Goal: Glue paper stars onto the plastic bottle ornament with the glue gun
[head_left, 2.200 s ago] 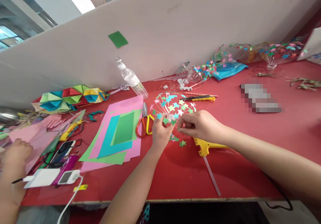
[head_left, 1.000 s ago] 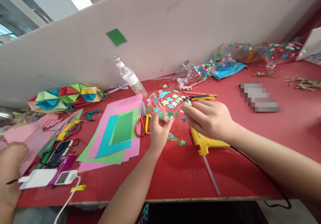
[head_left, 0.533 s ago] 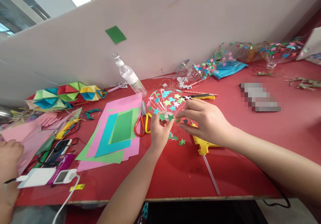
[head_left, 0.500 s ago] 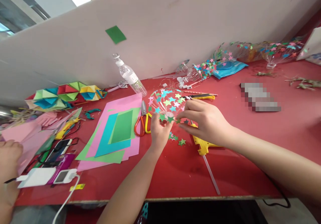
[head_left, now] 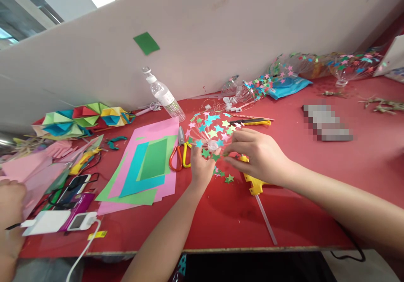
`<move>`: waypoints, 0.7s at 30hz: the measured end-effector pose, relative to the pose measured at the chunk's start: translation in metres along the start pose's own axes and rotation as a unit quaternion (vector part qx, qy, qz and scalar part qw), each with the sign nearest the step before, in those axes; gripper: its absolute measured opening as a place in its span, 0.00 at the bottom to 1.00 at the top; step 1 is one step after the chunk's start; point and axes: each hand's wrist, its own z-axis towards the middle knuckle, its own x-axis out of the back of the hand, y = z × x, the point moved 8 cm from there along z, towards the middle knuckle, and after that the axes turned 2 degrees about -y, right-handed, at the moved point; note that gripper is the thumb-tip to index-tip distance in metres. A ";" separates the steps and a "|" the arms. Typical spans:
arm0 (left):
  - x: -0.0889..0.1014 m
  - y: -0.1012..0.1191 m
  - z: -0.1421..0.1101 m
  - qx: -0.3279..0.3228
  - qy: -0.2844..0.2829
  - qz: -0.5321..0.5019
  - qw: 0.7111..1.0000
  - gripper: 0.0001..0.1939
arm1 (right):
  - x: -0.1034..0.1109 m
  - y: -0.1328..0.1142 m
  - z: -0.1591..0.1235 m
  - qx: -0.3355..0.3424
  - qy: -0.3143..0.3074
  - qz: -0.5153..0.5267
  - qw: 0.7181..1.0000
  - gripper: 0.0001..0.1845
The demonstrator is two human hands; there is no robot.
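A clear cut plastic bottle [head_left: 212,145], its thin strips fanned out and dotted with colourful paper stars, is held in my left hand [head_left: 200,166]. The thumb and fingers of that hand close around its near side. On its right, my right hand [head_left: 257,151] is pinched, with a bit of a green star at the fingertips; exactly how it joins the bottle is hard to see. Several loose paper stars [head_left: 229,179] lie on the red table just below. A yellow glue gun [head_left: 255,184] with a clear glue stick rests under my right hand.
Scissors [head_left: 180,152] and coloured paper sheets [head_left: 154,160] lie left; an upright plastic bottle [head_left: 164,97] stands behind. A yellow cutter knife [head_left: 257,122] is beyond my right hand. Phones and cables [head_left: 74,187] lie near another person's hand [head_left: 11,195] at far left.
My right hand has moved up to the bottle's right side, then slightly down, still pinching. My left hand keeps its hold while the star-covered bottle has tilted a little.
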 end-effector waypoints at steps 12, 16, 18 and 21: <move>0.003 0.008 0.001 0.041 -0.020 0.019 0.999 0.09 | 0.005 -0.038 -0.015 0.186 0.121 -0.250 0.943 0.06; -0.003 0.006 -0.002 0.065 -0.037 -0.012 0.997 0.10 | 0.000 -0.034 -0.014 0.171 0.122 -0.267 0.940 0.06; -0.006 0.005 -0.004 0.081 -0.048 -0.031 0.995 0.12 | -0.001 -0.031 -0.012 0.160 0.120 -0.253 0.947 0.08; -0.009 0.004 -0.005 0.094 -0.057 -0.054 0.992 0.13 | -0.003 -0.029 -0.012 0.147 0.121 -0.246 0.950 0.08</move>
